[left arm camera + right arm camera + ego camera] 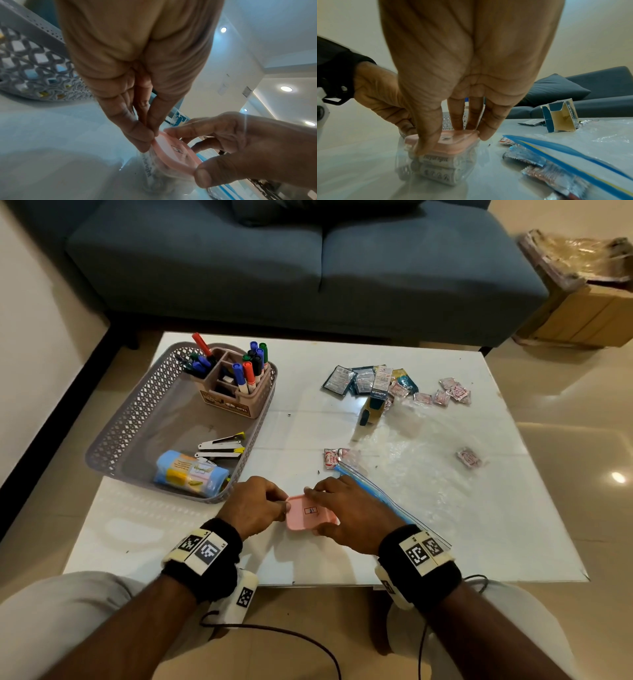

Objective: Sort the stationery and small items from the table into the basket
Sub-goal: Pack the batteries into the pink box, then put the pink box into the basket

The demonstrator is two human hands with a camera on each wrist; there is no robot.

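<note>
A small clear box with a pink lid (pixel 310 513) stands on the white table (pixel 342 563) near its front edge. The right wrist view shows grey cylinders, like batteries, inside the box (pixel 440 166). My left hand (pixel 270 503) pinches the lid's left edge (pixel 159 136) between thumb and fingertips. My right hand (pixel 342 508) grips the lid (pixel 458 135) from the right, fingers on the far edge and thumb on the near one. The grey lattice basket (pixel 113 440) lies just left of my hands.
The basket holds a marker organiser (pixel 233 385), staplers (pixel 222 446) and a blue roll (pixel 190 474). A clear zip bag (pixel 411 484) lies right of my hands. Behind it are foil sachets (pixel 356 381), a torn carton (pixel 371 409) and small pink packets (pixel 452 393). A sofa (pixel 308 268) stands behind the table.
</note>
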